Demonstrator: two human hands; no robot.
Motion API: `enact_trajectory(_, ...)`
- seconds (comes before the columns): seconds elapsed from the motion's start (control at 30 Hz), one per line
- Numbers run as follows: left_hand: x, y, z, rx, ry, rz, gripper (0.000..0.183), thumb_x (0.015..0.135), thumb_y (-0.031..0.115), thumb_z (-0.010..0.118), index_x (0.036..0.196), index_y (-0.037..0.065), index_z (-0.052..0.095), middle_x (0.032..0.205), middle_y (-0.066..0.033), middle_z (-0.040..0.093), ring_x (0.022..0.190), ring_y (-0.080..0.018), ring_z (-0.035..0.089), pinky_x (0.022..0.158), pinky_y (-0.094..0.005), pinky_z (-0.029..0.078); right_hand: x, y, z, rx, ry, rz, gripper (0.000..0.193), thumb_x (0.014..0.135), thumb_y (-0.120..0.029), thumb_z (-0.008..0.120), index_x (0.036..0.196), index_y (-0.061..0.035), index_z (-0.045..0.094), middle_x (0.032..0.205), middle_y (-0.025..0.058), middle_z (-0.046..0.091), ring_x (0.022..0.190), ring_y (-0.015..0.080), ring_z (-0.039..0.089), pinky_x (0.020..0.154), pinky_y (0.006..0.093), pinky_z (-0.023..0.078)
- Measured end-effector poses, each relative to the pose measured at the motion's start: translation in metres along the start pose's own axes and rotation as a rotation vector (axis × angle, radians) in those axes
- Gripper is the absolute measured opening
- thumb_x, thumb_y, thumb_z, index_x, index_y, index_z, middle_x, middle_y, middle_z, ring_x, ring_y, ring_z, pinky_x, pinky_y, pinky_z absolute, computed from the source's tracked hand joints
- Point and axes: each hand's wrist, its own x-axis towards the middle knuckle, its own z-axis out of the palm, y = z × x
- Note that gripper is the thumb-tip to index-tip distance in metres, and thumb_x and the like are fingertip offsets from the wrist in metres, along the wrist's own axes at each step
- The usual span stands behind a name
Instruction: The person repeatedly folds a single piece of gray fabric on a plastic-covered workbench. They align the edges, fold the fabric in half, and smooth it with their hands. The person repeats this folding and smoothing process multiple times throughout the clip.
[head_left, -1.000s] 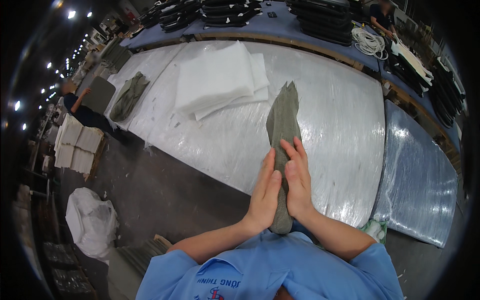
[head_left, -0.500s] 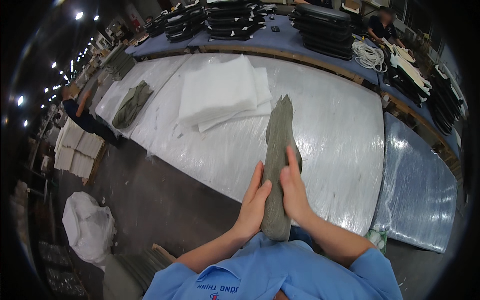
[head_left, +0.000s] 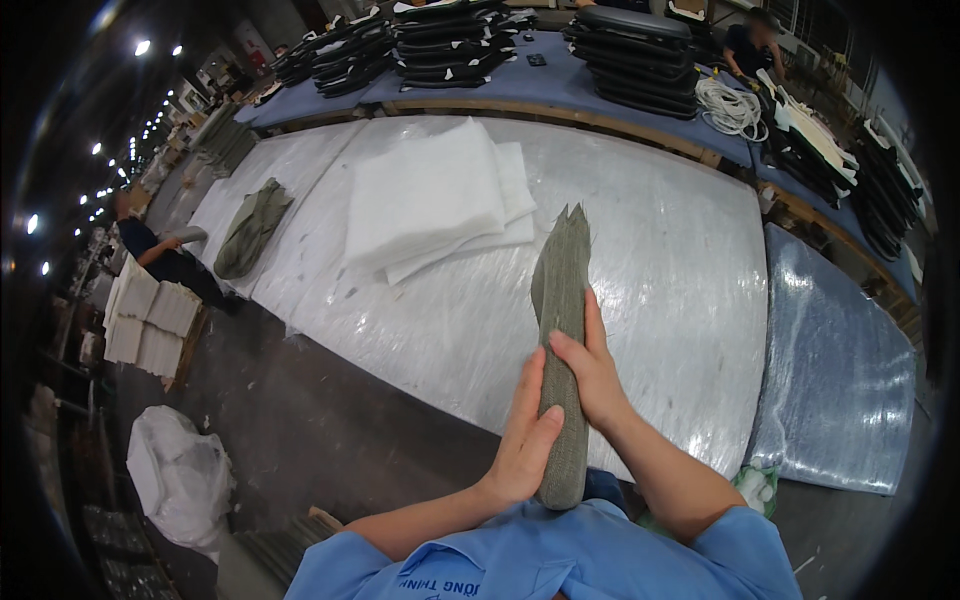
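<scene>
A long folded piece of grey-green fabric [head_left: 563, 300] stands on edge between my two hands, frayed at its far end and rounded at the end by my body. My left hand [head_left: 527, 430] presses flat along its left side, thumb across the near top edge. Farther up, my right hand [head_left: 598, 378] grips the right side, its thumb over the top and its fingers partly hidden behind the fabric. Beneath them lies a plastic-wrapped pale table surface [head_left: 670, 300]. Beyond, to the left, rests a stack of folded white padding sheets [head_left: 425, 195].
Another crumpled green fabric piece [head_left: 252, 228] lies at the table's far left. A blue-topped table [head_left: 540, 85] behind carries stacks of black padded pieces [head_left: 635, 60] and coiled white cord [head_left: 732, 108]. A white plastic bag [head_left: 180, 470] sits on the floor; co-workers stand left and far right.
The folded fabric has come slightly nearer to my body and looks narrower. My left hand has slid toward me; my right thumb now lies over the fabric's top edge.
</scene>
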Motion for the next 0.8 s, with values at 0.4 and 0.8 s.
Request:
enact_trajectory(0.4,-0.001,0.002,0.004,0.106,-0.001,0.028,0.072,0.106,0.02,0.042,0.164,-0.004,0.007,0.17,-0.0271,0.007,0.159,-0.0402,0.001,0.128,-0.0462,0.006,0.126,-0.02,-0.016,0.085,-0.019,0.29,0.101,0.087,-0.024,0.068,0.167,-0.0051,0.008,0.154,0.0241,0.044,0.127,0.0291,0.055,0.102,0.0381,0.048)
enact_trajectory(0.8,0.005,0.001,-0.014,-0.248,0.014,-0.02,0.066,0.11,0.027,0.039,0.164,-0.002,0.014,0.171,-0.0178,0.016,0.158,-0.0268,0.014,0.127,-0.0369,0.013,0.143,0.02,-0.013,0.213,0.16,0.118,0.078,0.105,-0.044,0.053,0.165,-0.0047,0.021,0.167,0.019,0.032,0.15,0.0299,0.036,0.121,0.0383,0.03)
